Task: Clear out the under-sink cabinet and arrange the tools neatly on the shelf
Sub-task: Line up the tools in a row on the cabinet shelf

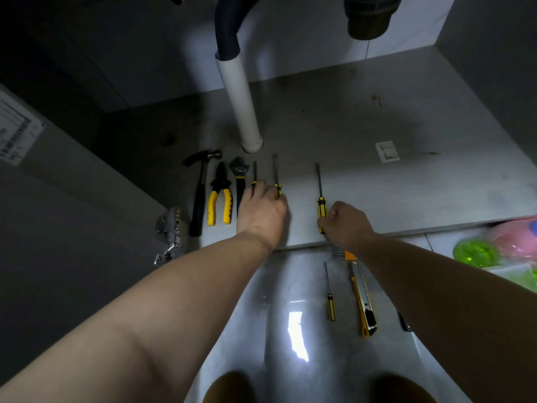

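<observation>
1. Screwdriver (320,209) lies on the cabinet shelf (406,184), its handle clenched in my right hand (345,225).
2. My left hand (261,209) covers the handles of two more screwdrivers (275,175) (grasping or not, I cannot tell), beside the wrench (239,181).

Bare left hand (261,212), bare right hand (347,225)

yellow-handled pliers (220,199), white pipe (240,103), black hammer (200,190)

Nothing printed can be read. A white label (16,132) on the cabinet door (72,213) at nine o'clock and a small sticker (387,151) on the shelf (406,193) at two o'clock are both blurred.
</observation>
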`<state>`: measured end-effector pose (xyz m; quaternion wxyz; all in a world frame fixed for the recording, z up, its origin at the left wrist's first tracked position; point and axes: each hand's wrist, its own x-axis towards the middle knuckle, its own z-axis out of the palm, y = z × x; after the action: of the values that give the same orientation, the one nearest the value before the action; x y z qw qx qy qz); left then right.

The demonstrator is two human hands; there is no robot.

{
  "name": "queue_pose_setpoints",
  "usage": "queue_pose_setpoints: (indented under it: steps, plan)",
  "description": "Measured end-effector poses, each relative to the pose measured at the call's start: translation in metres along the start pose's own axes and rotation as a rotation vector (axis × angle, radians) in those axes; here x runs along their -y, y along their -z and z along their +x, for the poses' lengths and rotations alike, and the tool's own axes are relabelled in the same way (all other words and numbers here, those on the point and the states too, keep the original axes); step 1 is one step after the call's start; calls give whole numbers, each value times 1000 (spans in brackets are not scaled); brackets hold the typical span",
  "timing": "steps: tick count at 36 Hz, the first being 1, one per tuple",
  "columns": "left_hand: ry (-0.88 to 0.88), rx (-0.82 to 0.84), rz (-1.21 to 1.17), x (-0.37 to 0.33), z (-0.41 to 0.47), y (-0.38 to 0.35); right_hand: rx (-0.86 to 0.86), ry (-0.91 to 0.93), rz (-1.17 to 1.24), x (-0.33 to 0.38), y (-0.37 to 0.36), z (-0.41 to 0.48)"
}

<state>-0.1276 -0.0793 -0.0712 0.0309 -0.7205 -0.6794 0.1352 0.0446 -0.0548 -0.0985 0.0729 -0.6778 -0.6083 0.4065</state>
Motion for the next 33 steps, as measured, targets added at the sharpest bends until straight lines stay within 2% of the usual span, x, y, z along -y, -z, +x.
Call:
queue_pose_setpoints:
  steps: [26, 33]
  plan:
    - [46, 16, 32, 6, -2, 0, 27, 34, -36, 2, -3, -1]
    - [44, -75, -71, 6, -10, -9, 15, 53, -30, -3, -5, 0]
